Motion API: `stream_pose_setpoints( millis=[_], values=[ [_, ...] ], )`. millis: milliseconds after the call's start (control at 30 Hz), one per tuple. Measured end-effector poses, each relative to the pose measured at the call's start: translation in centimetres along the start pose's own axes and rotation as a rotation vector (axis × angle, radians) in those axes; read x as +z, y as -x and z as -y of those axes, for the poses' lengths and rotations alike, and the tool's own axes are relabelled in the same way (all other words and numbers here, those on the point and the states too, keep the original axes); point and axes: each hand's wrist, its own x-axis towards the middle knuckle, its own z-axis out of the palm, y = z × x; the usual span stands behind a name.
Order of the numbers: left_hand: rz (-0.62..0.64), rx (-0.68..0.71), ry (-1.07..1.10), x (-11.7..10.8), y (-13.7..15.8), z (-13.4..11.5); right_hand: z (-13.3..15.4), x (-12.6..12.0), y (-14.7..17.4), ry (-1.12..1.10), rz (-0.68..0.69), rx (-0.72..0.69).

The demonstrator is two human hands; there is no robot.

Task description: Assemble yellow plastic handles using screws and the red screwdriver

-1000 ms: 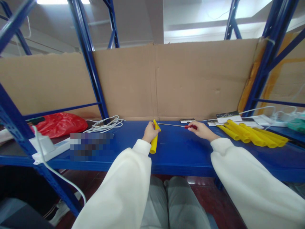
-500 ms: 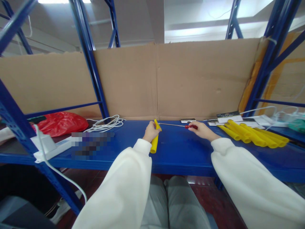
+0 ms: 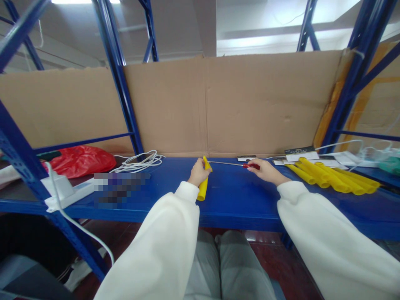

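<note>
My left hand (image 3: pixel 198 171) is closed around a yellow tube (image 3: pixel 203 189), which stands tilted over the blue shelf with its lower end toward me. In my right hand (image 3: pixel 263 170) is a screwdriver (image 3: pixel 229 163), gripped by its red handle. Its long metal shaft points left, and the tip reaches the upper part of the yellow tube. Whether the tip is inside the tube or only against it, I cannot tell. Several more yellow tubes (image 3: pixel 333 177) lie side by side at the right.
Behind the blue shelf (image 3: pixel 240 200) stands a cardboard panel (image 3: pixel 265 104). At left are a red plastic bag (image 3: pixel 90 160), a coiled white cable (image 3: pixel 140 161) and a white power strip (image 3: pixel 73 196). Printed cards (image 3: pixel 300 153) lie at the back right. Blue posts (image 3: pixel 120 83) frame the shelf.
</note>
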Motion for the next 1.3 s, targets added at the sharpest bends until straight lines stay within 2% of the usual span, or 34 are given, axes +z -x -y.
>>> stream_pose_setpoints(
  millis=[300, 500, 700, 867, 1067, 1300],
  values=[
    [-0.064, 0.099, -0.212, -0.3, 0.7, -0.6, 0.7, -0.8, -0.1, 0.021, 0.016, 0.021],
    [-0.038, 0.115, -0.242, -0.4, 0.7, -0.6, 1.4, -2.1, 0.1, -0.055, 0.049, 0.037],
    [-0.038, 0.117, -0.231, -0.3, 0.4, -0.3, 2.1, -2.4, 0.2, -0.149, 0.006, 0.113],
    [-0.018, 0.089, -0.228, -0.3, 0.4, -0.2, 3.1, -2.6, 0.1, -0.386, 0.069, 0.227],
    [0.004, 0.087, -0.210, -0.3, 0.5, -0.2, 3.8, -3.5, 0.2, -0.434, 0.122, 0.386],
    [0.016, 0.042, -0.164, -0.2, 0.0, 0.1, 2.9, -2.9, 0.5, -0.531, 0.286, 0.523]
  ],
)
